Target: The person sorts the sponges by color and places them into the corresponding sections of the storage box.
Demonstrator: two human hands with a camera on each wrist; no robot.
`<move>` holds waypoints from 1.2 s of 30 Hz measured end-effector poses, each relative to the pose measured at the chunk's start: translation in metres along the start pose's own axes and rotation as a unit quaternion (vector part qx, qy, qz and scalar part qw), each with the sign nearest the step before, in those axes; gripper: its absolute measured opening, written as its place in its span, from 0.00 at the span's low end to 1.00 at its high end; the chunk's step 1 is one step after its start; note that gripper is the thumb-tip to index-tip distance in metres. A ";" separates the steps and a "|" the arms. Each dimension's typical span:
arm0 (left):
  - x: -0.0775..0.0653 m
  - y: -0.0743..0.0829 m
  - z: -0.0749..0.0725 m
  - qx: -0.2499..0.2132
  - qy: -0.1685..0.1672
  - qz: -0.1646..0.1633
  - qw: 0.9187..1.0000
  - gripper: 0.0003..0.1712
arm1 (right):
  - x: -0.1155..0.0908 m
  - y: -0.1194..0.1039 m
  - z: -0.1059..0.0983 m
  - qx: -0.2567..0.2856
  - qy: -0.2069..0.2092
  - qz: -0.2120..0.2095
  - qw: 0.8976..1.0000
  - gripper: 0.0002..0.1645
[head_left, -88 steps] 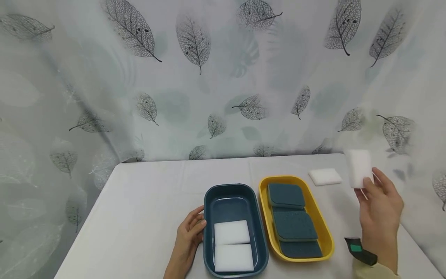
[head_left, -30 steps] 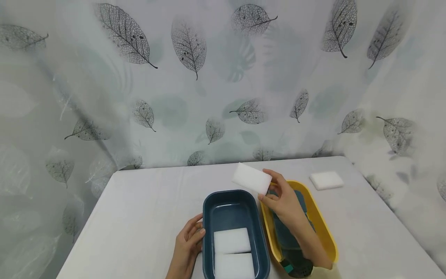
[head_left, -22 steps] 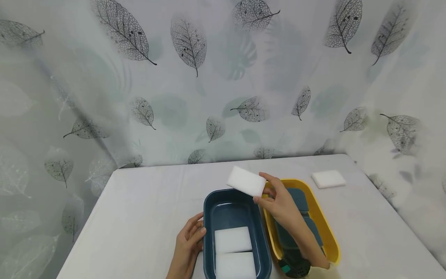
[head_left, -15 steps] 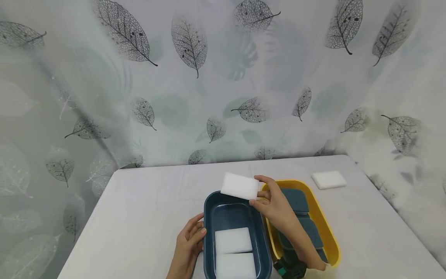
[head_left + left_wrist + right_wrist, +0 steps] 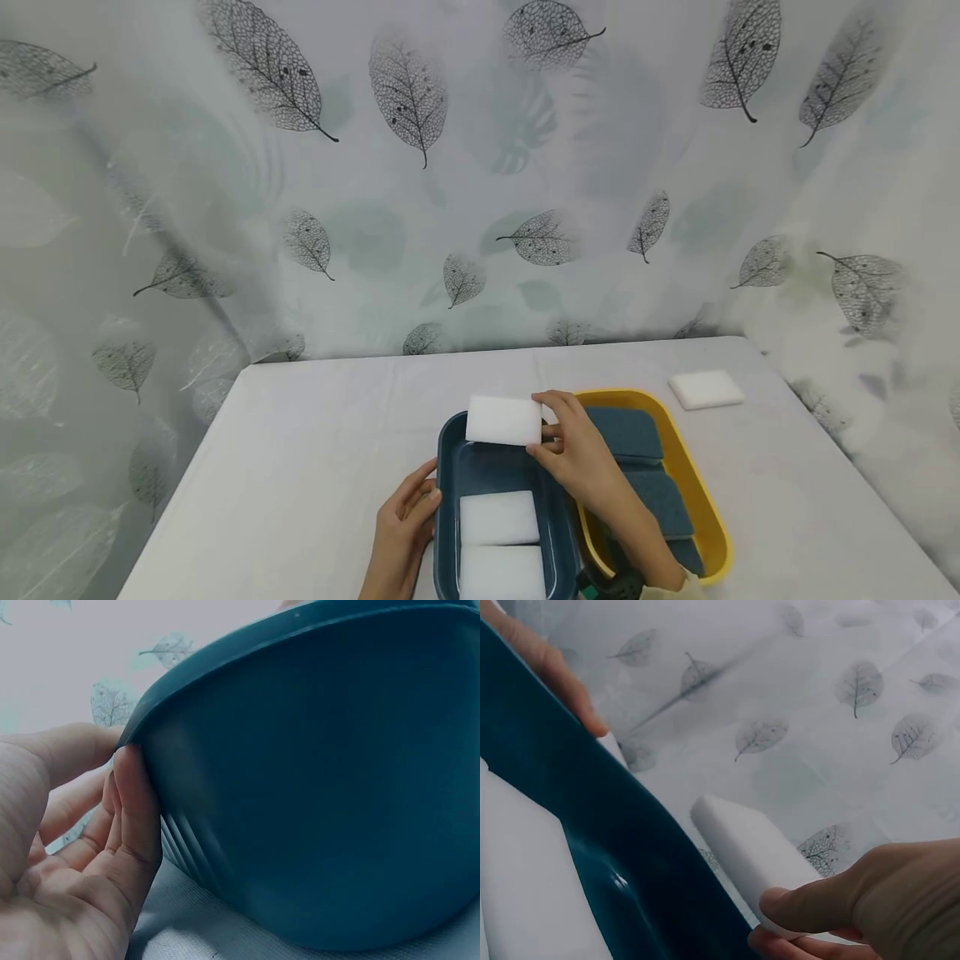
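Observation:
My right hand (image 5: pixel 573 458) pinches the right end of a white sponge block (image 5: pixel 504 420), thumb on one side and fingers on the other. The sponge overlaps the far end of a dark blue tub (image 5: pixel 480 475); in the right wrist view this sponge (image 5: pixel 750 847) is tilted close over the tub's rim. Two more white sponges, a farther one (image 5: pixel 498 517) and a nearer one (image 5: pixel 502 573), lie side by side in the tub's near half. My left hand (image 5: pixel 401 525) holds the tub's left rim between thumb and fingers, seen closely in the left wrist view.
Right of the blue tub stands a yellow tub (image 5: pixel 708 517) with several dark teal pads (image 5: pixel 656 496), partly hidden by my right forearm. Another white sponge (image 5: pixel 706 389) lies at the table's back right. Leaf-patterned sheeting (image 5: pixel 375 292) rises behind the white table (image 5: pixel 300 467).
My right hand has carried the white sponge from the right, across the yellow tub, to the far end of the blue tub, lowering and levelling it. The left hand has stayed at the rim.

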State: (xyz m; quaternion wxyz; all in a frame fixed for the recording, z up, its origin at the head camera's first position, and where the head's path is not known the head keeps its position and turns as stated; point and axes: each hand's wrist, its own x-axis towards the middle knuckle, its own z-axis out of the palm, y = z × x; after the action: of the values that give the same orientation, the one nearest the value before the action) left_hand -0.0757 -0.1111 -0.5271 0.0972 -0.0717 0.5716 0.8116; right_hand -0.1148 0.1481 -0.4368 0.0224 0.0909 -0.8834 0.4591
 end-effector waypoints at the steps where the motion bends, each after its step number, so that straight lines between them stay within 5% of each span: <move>1: -0.001 -0.001 -0.001 -0.001 0.000 -0.001 1.000 0.33 | -0.001 0.000 0.001 -0.011 -0.001 -0.004 1.000 0.44; 8: -0.002 0.000 -0.001 0.002 0.006 -0.006 1.000 0.33 | -0.001 0.000 0.010 -0.079 -0.002 -0.052 0.995 0.40; 15: -0.003 -0.002 0.000 -0.002 0.003 -0.005 1.000 0.32 | -0.007 -0.002 0.016 -0.159 -0.015 -0.051 0.986 0.32; 29: -0.009 -0.006 -0.002 0.003 0.027 -0.009 1.000 0.33 | -0.017 0.005 0.024 -0.213 -0.081 -0.122 0.966 0.19; 36: -0.002 0.000 0.001 0.006 0.032 0.012 0.999 0.32 | -0.012 0.005 0.023 -0.239 -0.075 -0.152 0.956 0.17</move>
State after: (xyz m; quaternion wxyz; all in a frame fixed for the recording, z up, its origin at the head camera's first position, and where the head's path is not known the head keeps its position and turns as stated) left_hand -0.0736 -0.1106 -0.5264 0.0695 -0.0897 0.5800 0.8066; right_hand -0.1033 0.1341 -0.4557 0.0472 0.2502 -0.9423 0.2174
